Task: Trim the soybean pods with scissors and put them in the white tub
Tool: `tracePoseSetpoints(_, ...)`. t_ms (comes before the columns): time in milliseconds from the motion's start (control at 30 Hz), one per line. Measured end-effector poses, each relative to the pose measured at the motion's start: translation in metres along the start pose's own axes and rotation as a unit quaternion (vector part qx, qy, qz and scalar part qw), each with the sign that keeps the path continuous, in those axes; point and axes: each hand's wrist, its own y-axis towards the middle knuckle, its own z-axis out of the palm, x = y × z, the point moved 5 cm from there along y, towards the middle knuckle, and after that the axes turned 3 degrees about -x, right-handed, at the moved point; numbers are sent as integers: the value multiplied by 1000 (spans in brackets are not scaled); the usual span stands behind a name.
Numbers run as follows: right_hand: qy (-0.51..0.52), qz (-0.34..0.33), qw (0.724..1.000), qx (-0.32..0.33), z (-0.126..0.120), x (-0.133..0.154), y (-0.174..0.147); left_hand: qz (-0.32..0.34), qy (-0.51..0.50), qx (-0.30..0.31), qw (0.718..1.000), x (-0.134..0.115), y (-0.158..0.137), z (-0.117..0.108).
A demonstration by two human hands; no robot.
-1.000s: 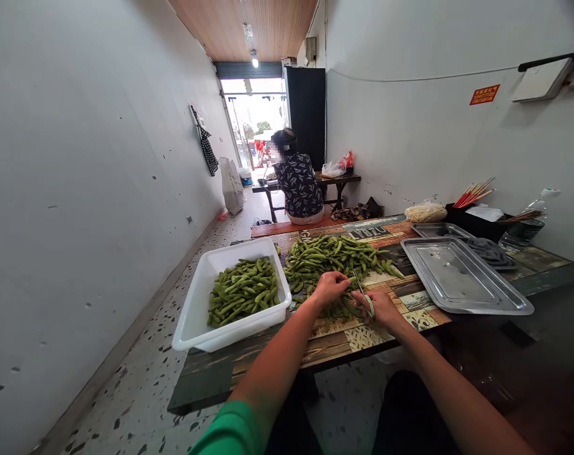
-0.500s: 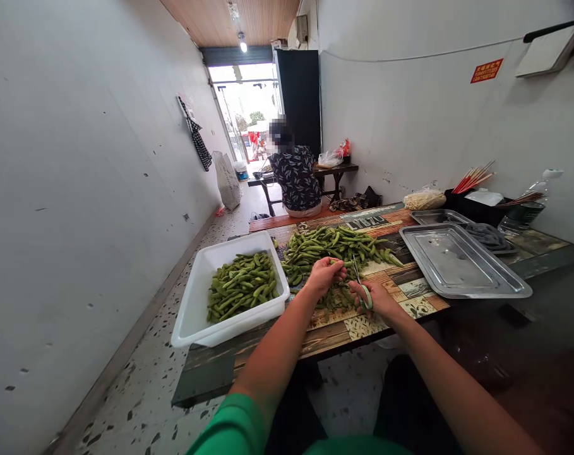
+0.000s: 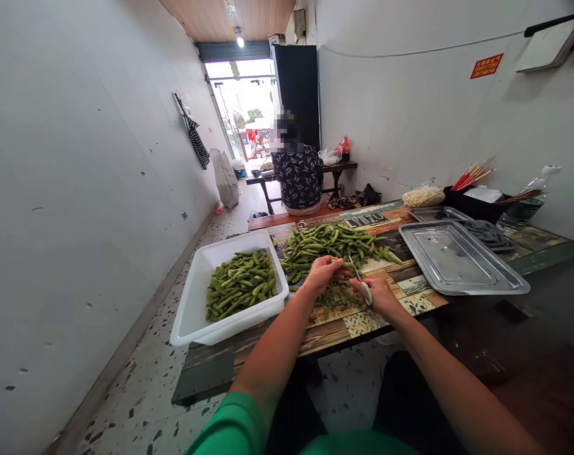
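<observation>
Pod in work: a green soybean pod (image 3: 347, 264) above the table, one end out past the left fingertips; the rest is mostly covered by them.
Left hand (image 3: 325, 273): thumb and fingers pinched on that pod.
Right hand (image 3: 380, 297): curled through the pale-green handles of scissors (image 3: 368, 294); blades thin, contact with the pod unclear.
Under the hands: small green trimmings (image 3: 336, 299), too fine to tell apart.
Just beyond: a loose pod heap (image 3: 331, 240), its near edge blocked by the left hand.
Left of the heap: a white plastic tub (image 3: 186, 318), partly filled with pods.
Right: a steel tray (image 3: 461, 259), overlapping another; dark grey material behind it, unidentifiable.
Farther back: a seated person (image 3: 298, 177), head blurred, hands out of sight.
</observation>
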Motion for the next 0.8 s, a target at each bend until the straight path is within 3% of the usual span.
tracePoseSetpoints(167,29,38,999,-24,-7,-10,1,35,-141,-129,981,-9,4,-21)
tracePoseSetpoints(300,61,49,997,-22,-9,-12,-1,53,-195,-185,962,-8,9,-30)
tracePoseSetpoints(433,80,63,995,-18,-6,-11,-5,71,-136,-233,960,-4,12,-35)
tracePoseSetpoints(533,92,92,991,-17,-3,-13,-8,103,59,-269,956,-9,12,-41)
tracePoseSetpoints(600,93,101,990,-16,-3,-16,-8,173,270,-257,911,-18,10,-38)
tracePoseSetpoints(667,91,97,991,-19,-3,-19,-7,239,466,-198,828,-22,11,-27)
tracePoseSetpoints(733,99,91,991,-19,-3,-21,-6,252,599,-108,753,-16,15,-13)
tracePoseSetpoints(800,107,96,990,-15,-3,-22,-6,228,674,-28,703,-7,19,-2)
